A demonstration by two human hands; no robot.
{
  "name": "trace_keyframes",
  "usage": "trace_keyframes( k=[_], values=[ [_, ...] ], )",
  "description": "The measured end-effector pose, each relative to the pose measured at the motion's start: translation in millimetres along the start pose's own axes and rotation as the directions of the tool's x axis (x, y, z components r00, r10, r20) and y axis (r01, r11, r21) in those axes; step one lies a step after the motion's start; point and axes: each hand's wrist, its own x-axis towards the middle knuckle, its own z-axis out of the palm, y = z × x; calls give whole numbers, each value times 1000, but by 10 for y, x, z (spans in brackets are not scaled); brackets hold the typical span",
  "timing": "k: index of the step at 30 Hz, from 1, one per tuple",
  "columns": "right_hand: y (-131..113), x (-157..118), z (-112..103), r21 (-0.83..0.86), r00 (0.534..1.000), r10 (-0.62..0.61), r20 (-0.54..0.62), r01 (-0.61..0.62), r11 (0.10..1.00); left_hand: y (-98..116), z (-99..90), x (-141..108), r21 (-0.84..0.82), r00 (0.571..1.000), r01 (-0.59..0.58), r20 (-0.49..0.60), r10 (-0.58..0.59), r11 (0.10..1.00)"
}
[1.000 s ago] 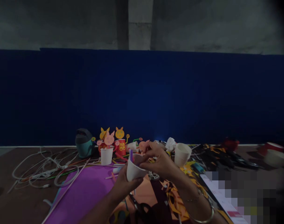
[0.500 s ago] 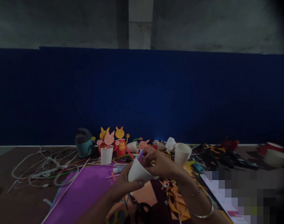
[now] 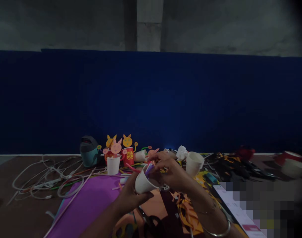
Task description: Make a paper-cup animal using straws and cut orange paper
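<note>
My left hand (image 3: 131, 195) is wrapped round a white paper cup (image 3: 142, 181), which tilts with its mouth to the upper right. A thin purple strip (image 3: 149, 169) stands up inside the mouth. My right hand (image 3: 167, 168) reaches over the rim, fingers bent and pinched at the top of this strip; the exact grip is partly hidden. A red strip (image 3: 133, 168) sticks out at the cup's left side. Just behind my right fingers shows a pink paper animal head (image 3: 153, 153). Black-handled scissors (image 3: 153, 221) lie below the hands on orange paper (image 3: 154, 206).
Finished-looking cup figures, including a white cup (image 3: 113, 166) and a red cup (image 3: 128, 156), stand at the back. A teal device (image 3: 89, 153) and white cables (image 3: 49, 181) are left. Purple paper (image 3: 91, 205), stacked cups (image 3: 194, 163) and orange scraps (image 3: 189, 215) surround the hands.
The cup has tipped and shifted slightly left, and more of its inside shows. The red strip now juts out further left. My right fingers have moved a little over the mouth.
</note>
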Motion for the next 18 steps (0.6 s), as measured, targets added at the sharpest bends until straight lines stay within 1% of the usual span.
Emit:
trace_keyframes(
  k=[3,6,9,11,14,16,18],
  values=[
    [13,14,19,-17,997,-59,-42,58,998,-37,-9,4,-28,1000,23,-14,-23,999],
    [18,21,21,-24,994,-112,-17,112,993,-47,-24,8,-37,1000,16,-1,-16,999],
    [1,15,-6,-47,990,-139,-13,138,989,-20,-34,8,-47,1000,5,13,-4,999],
    [-26,4,-46,-62,991,-131,35,133,989,4,-33,2,-39,1000,8,25,-7,999],
    [-69,-19,-123,-75,982,-109,156,121,990,22,-14,-10,-19,999,-8,35,9,1000],
    [-89,-33,-164,-94,977,-111,185,130,987,21,2,-12,-17,998,-43,49,44,999],
    [-100,-46,-183,-133,977,-107,185,133,982,19,13,-5,-15,994,-82,74,83,996]
  ],
)
